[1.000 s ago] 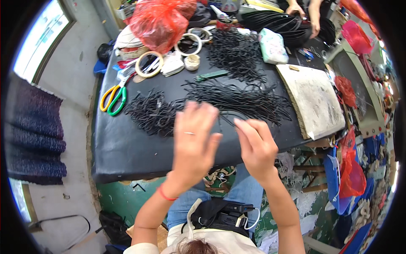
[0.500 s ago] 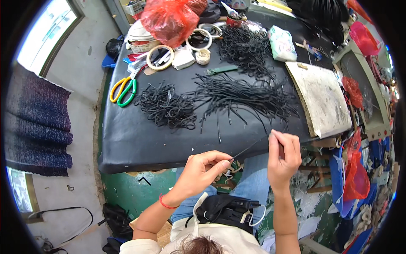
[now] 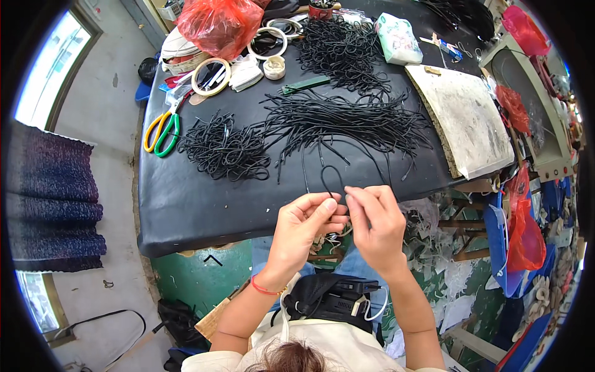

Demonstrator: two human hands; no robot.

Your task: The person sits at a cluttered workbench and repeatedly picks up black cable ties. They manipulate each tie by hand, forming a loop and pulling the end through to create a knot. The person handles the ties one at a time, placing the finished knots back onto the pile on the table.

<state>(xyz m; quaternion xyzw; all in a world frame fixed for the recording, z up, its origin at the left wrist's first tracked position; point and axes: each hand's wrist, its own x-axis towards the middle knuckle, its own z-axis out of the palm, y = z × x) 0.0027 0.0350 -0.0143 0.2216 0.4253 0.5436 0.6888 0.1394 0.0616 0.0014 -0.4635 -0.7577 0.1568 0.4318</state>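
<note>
My left hand point(image 3: 304, 226) and my right hand point(image 3: 374, 221) meet fingertip to fingertip over the near edge of the black table point(image 3: 186, 204). Together they pinch one thin black cord point(image 3: 331, 177), which curves up between them in a small loop. Just beyond lies a spread of long straight black cords point(image 3: 347, 121). A tangled heap of looped cords point(image 3: 223, 149) sits to the left of it, and another cord pile point(image 3: 338, 46) lies farther back.
Yellow-and-green scissors point(image 3: 162, 131) lie at the table's left edge. Tape rolls point(image 3: 211, 75), a red plastic bag point(image 3: 217, 22) and a green strip point(image 3: 305, 85) sit at the back. A worn white board point(image 3: 468, 118) lies on the right. A dark cloth point(image 3: 52, 198) hangs at left.
My hands drew back from the cord pile to the table's near edge with one cord, then closed together, bending the stretched cord into a loop.
</note>
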